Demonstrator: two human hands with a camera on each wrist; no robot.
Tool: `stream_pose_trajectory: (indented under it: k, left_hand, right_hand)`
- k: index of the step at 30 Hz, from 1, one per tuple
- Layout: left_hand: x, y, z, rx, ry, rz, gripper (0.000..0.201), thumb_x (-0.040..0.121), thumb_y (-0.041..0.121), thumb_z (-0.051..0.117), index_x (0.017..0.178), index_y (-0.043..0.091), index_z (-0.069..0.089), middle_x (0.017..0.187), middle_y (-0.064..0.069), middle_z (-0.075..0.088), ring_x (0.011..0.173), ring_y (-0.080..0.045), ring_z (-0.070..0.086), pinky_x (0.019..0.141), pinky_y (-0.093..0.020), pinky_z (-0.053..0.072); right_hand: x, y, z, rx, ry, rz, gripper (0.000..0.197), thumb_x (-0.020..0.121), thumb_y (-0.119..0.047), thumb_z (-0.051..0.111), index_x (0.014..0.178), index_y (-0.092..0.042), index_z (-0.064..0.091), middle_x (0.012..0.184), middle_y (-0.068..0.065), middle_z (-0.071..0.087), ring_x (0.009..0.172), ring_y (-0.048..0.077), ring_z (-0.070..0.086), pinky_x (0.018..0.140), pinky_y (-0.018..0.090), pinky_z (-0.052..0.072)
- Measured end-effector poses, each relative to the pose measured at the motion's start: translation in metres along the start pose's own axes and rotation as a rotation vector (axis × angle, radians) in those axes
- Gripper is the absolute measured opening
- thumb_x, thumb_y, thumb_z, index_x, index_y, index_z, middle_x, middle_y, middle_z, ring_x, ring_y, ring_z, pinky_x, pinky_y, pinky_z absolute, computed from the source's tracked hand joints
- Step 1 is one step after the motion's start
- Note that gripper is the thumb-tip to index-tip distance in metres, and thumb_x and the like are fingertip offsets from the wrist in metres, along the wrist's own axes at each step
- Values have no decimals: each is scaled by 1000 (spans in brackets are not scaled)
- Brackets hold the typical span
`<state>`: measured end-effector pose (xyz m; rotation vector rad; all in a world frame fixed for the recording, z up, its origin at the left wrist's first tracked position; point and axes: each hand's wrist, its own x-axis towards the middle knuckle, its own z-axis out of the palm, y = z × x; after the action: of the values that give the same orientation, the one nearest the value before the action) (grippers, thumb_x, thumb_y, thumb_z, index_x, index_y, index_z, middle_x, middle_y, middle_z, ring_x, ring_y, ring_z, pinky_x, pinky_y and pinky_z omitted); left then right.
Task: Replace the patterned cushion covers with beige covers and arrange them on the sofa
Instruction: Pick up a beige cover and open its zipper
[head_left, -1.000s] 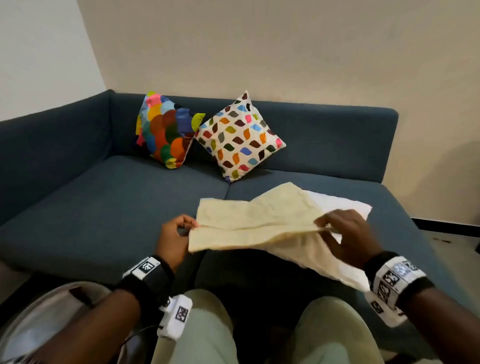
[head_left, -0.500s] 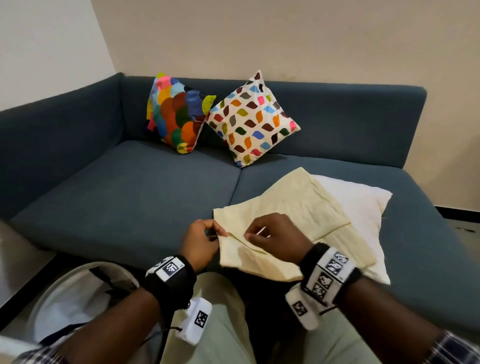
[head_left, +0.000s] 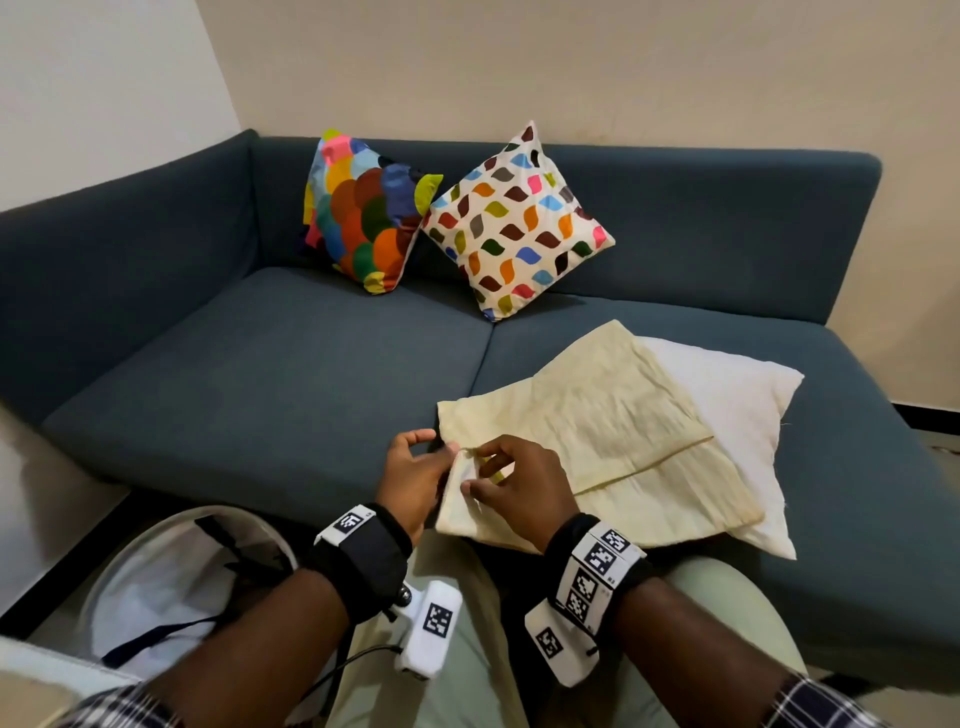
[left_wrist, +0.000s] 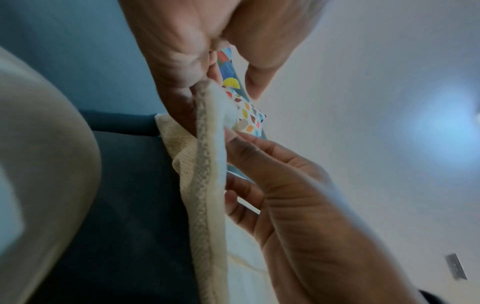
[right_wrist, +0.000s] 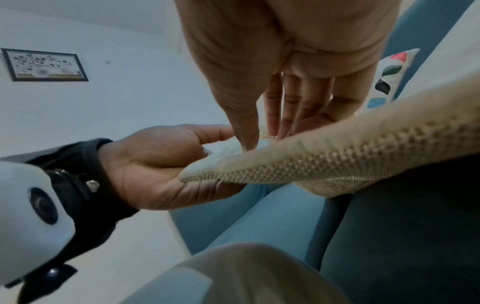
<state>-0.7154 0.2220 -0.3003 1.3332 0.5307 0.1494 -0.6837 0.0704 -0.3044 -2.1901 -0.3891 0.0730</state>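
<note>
A beige cover lies flat on a white cushion insert on the right seat of the blue sofa. My left hand pinches the cover's near-left corner. Right beside it, my right hand pinches the same edge with thumb and fingers, parting the hem. In the right wrist view my left hand lies under that corner. Two patterned cushions lean on the backrest: a multicoloured scale-print one and a white leaf-print one.
A round white basket stands on the floor by my left knee. My knees are against the sofa front. The left seat holds nothing. A framed picture hangs on the wall.
The beige cover went from being held up and spread between my hands to lying on the white insert. My right hand slid from its right edge to the near-left corner beside my left hand.
</note>
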Motion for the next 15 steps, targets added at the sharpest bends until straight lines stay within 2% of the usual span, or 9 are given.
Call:
stream_pose_trajectory:
  k: [2, 4, 6, 10, 13, 15]
  left_hand:
    - [1, -2, -3, 46, -5, 22, 40, 89, 2, 71, 121, 15, 50, 101, -21, 72, 85, -30, 72, 78, -46, 60]
    - [-1, -1, -3, 76, -11, 54, 42, 84, 1, 76, 115, 15, 53, 93, -18, 72, 82, -28, 72, 76, -44, 60]
    - [-4, 1, -1, 123, -19, 93, 40, 83, 2, 78, 112, 15, 54, 87, -17, 71, 81, -28, 71, 76, -42, 60]
    - [-6, 0, 2, 176, -5, 140, 36, 83, -1, 77, 109, 13, 57, 91, -28, 69, 84, -31, 69, 84, -46, 58]
    - [-6, 0, 7, 103, 9, 95, 37, 81, 0, 78, 109, 13, 58, 98, -26, 70, 93, -36, 71, 89, -51, 58]
    - [-5, 1, 11, 69, 10, 74, 36, 82, 9, 79, 110, 16, 57, 102, -24, 71, 97, -38, 71, 91, -56, 56]
  right_hand:
    - [3, 1, 0, 56, 40, 36, 28, 75, -42, 85, 97, -28, 73, 82, -12, 72, 73, 4, 67, 72, 25, 56]
    - [6, 0, 2, 142, 75, 74, 22, 80, -42, 81, 91, -24, 75, 78, -9, 73, 67, 7, 70, 72, 34, 61]
    - [8, -2, 5, 175, 87, 104, 21, 81, -43, 79, 88, -23, 76, 75, -8, 72, 63, 9, 70, 70, 38, 62]
    - [11, -4, 7, 148, 99, 114, 21, 78, -40, 84, 84, -22, 76, 73, -7, 72, 67, 9, 70, 68, 30, 60]
    - [12, -5, 5, 169, 83, 134, 14, 83, -30, 82, 89, -19, 78, 79, -5, 73, 74, 11, 70, 68, 23, 55]
    - [12, -6, 3, 173, 83, 144, 12, 87, -29, 78, 92, -18, 78, 82, -5, 73, 77, 10, 69, 65, 16, 47]
